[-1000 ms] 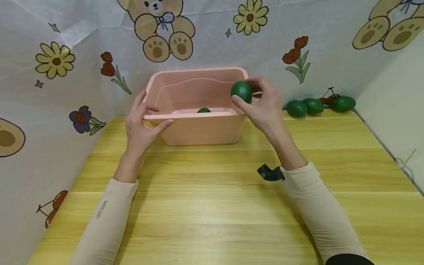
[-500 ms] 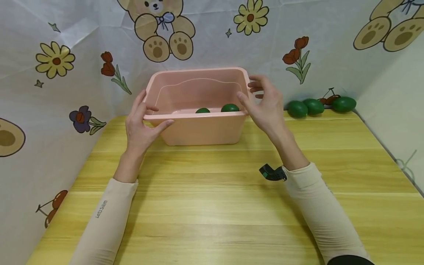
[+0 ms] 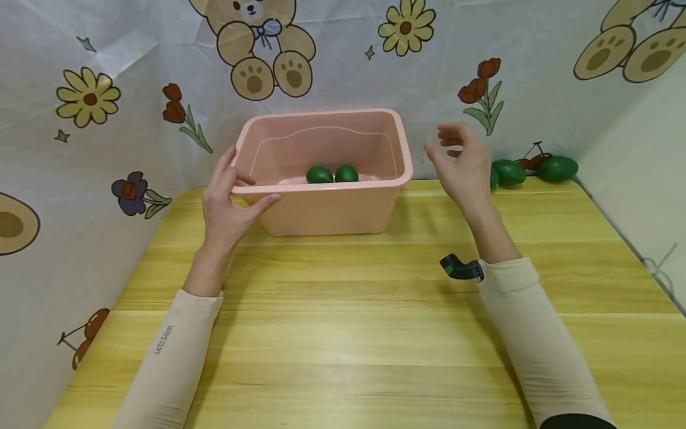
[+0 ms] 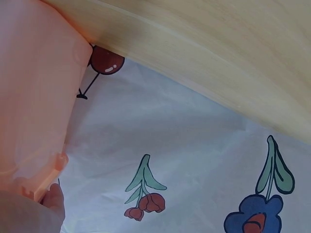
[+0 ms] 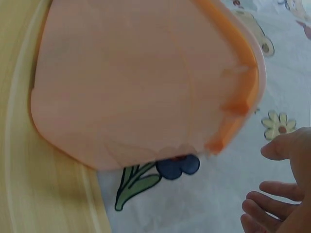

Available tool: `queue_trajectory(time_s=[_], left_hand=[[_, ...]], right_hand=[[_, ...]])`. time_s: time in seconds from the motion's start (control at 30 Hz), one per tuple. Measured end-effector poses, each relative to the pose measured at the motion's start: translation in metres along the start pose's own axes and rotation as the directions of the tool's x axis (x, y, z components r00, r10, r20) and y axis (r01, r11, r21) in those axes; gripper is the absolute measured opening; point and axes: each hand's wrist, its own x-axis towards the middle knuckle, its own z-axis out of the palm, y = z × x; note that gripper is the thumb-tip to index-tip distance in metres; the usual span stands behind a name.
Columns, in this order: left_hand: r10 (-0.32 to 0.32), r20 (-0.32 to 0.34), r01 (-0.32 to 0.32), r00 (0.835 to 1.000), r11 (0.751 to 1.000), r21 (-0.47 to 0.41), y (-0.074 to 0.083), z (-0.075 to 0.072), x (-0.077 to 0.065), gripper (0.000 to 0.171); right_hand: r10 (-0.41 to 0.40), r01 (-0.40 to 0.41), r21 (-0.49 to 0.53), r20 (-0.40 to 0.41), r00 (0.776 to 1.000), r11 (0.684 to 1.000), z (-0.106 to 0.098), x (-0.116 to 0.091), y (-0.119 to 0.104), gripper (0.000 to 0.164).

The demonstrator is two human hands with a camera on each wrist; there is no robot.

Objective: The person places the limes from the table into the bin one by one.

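A pink plastic storage bin (image 3: 332,208) stands at the far side of the table. My left hand (image 3: 222,199) holds its left end, thumb over the front rim and fingers around the corner; the left wrist view catches only part of that hand (image 4: 34,213) by the bin wall (image 4: 34,97). Inside lie two smooth, dark green, lime-like ovals (image 3: 320,174), side by side. To the right of the bin, my right hand (image 3: 463,164) hangs in the air with loosely bent fingers and nothing in it. More green ovals (image 3: 510,172) lie behind it, one mostly hidden by the hand.
Another green oval (image 3: 558,168) lies at the table's back right corner. A white cloth (image 3: 343,71) printed with bears and flowers hangs behind the wooden table (image 3: 343,310). A plain pale wall (image 3: 643,179) borders the right side.
My right hand let a green oval drop into the bin, then moved right, away from the rim. The two ovals inside have rolled left and come together. My left hand stays put.
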Motion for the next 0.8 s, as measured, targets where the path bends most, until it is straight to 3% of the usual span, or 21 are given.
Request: queue_trajectory(time_s=[0.2, 0.37, 0.6, 0.8], left_hand=[[0.013, -0.007, -0.013, 1.000, 1.000, -0.008, 0.000, 0.000, 0.001, 0.068], [0.012, -0.006, -0.012, 1.000, 1.000, -0.004, 0.001, -0.001, 0.002, 0.068], [-0.009, -0.011, 0.009, 1.000, 1.000, -0.027, 0.002, 0.000, 0.000, 0.066], [-0.006, -0.007, 0.006, 1.000, 1.000, -0.007, 0.001, 0.000, 0.000, 0.066]], right_hand=[[0.064, -0.065, -0.014, -0.060, 0.996, 0.998, -0.014, 0.011, 0.023, 0.042], [0.163, -0.167, -0.028, -0.115, 0.980, 0.985, -0.031, 0.019, 0.043, 0.043], [0.282, -0.284, 0.025, -0.215, 0.935, 0.959, -0.057, 0.026, 0.074, 0.042], [0.377, -0.381, 0.035, -0.247, 0.893, 0.924, -0.065, 0.024, 0.100, 0.041]])
